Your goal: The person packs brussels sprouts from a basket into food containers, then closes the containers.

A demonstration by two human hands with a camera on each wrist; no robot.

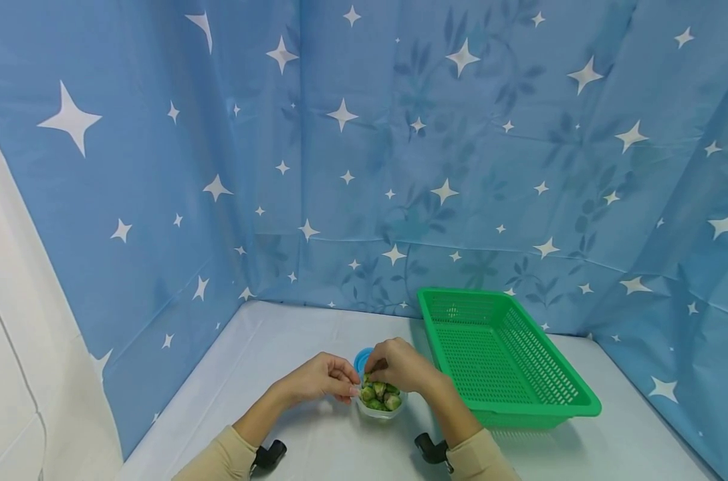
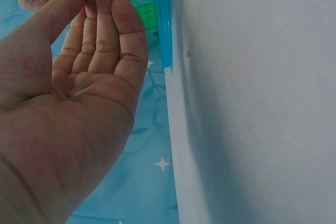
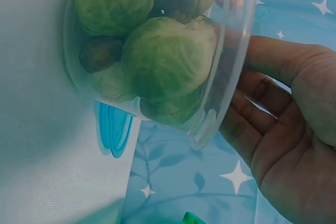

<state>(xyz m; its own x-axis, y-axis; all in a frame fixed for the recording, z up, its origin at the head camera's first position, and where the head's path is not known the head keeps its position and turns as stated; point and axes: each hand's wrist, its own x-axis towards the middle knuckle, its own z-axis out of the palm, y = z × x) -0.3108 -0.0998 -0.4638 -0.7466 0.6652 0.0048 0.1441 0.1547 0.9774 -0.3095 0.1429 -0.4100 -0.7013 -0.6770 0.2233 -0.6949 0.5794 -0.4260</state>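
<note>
A small clear plastic container (image 1: 380, 414) stands on the table, filled with green Brussels sprouts (image 3: 167, 59). My left hand (image 1: 324, 377) is at its left side, thumb and index fingertips meeting at the rim in a pinch; the left wrist view shows this hand (image 2: 79, 87) with its other fingers nearly straight. From above and the right, my right hand (image 1: 402, 366) reaches over the opening, fingers bent down among the sprouts. The right wrist view has the hand (image 3: 294, 103) partly behind the rim, so its fingertips' hold is unclear. Behind the container lies a round blue lid (image 1: 362, 358).
A large green perforated basket (image 1: 568, 409) stands to the right, near my right forearm. A blue curtain with white stars (image 1: 364, 167) hangs behind and along the sides of the white-covered table (image 1: 267, 347).
</note>
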